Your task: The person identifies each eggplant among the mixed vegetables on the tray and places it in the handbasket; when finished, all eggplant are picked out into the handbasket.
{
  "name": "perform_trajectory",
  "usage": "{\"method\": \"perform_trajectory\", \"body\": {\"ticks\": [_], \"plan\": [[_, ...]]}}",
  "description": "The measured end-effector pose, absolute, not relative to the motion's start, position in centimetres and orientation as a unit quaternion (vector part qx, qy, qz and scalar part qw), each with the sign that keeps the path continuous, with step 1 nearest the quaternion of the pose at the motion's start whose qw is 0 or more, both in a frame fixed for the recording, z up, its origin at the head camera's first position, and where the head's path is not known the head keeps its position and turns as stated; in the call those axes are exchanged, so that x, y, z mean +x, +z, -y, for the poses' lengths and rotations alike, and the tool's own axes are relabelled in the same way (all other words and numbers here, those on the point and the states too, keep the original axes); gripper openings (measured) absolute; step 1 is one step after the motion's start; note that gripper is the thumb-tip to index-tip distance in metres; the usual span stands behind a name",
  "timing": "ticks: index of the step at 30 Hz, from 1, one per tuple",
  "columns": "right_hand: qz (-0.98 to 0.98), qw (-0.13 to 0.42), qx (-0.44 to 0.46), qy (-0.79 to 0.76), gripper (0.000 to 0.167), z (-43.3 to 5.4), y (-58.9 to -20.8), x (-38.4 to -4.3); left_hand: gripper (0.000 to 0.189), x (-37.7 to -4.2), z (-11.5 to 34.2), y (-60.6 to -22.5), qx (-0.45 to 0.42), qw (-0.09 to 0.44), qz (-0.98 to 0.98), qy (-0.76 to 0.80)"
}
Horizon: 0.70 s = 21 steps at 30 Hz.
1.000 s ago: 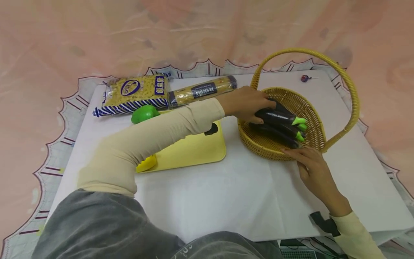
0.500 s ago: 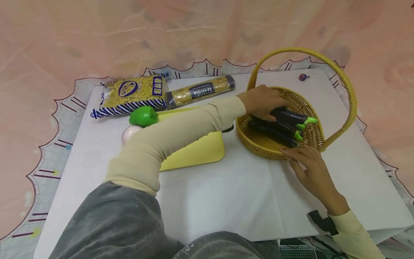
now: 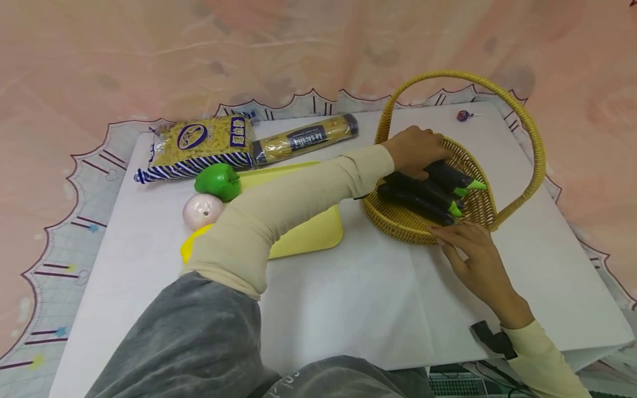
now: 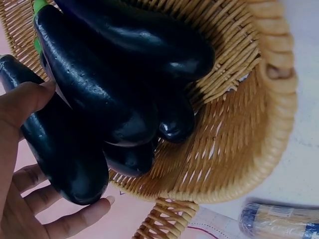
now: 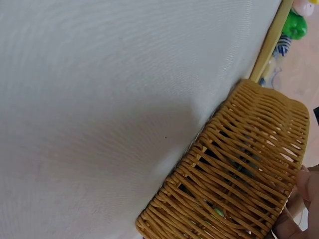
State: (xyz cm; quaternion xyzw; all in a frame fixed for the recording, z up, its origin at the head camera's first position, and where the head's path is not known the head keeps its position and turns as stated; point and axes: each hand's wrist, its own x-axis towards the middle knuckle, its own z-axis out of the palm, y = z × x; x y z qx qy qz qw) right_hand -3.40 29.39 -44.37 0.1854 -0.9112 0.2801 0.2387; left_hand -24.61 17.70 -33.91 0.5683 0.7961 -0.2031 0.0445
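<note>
My left hand (image 3: 415,152) reaches over the wicker basket (image 3: 398,231) and grips a dark purple eggplant (image 3: 448,174) with a green stem end. In the left wrist view, the thumb lies across this eggplant (image 4: 67,149), with fingers on its other side. Several more eggplants (image 4: 99,89) lie piled together in the basket. My right hand (image 3: 470,257) holds the basket's near rim between thumb and fingers. From the right wrist, the basket's woven outer wall (image 5: 229,169) fills the lower right, with fingertips at its rim.
The basket's tall handle (image 3: 539,143) arches above it. Left of it lie a yellow tray (image 3: 313,235), a green bell pepper (image 3: 218,181), a pinkish round item (image 3: 203,211) and a yellow item (image 3: 191,243). Behind are bagged pasta (image 3: 196,143) and spaghetti (image 3: 306,138). A lollipop (image 3: 464,115) lies far right.
My left hand has moved to the right and away from me with the eggplant, which now lies farther back in the basket. My right hand stays at the rim.
</note>
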Motion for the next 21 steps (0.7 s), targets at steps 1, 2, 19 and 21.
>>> {"method": "perform_trajectory", "body": {"ticks": [1, 2, 19, 21], "plan": [[0.911, 0.238, 0.185, 0.280, 0.047, -29.39, -44.35, -3.42, 0.064, -24.62, -17.79, -33.93, 0.567, 0.047, -0.797, -0.203], [0.912, 0.238, 0.185, 0.279, 0.047, -29.39, -44.33, -3.42, 0.064, -24.63, -17.86, -33.95, 0.566, 0.049, -0.798, -0.203], [0.917, 0.232, 0.172, 0.274, 0.043, -29.33, -44.45, -3.42, 0.066, -24.58, -18.01, -34.12, 0.565, 0.065, -0.798, -0.201], [0.918, 0.231, 0.171, 0.275, 0.044, -29.36, -44.49, -3.40, 0.066, -24.57, -17.93, -34.10, 0.564, 0.061, -0.798, -0.203]]}}
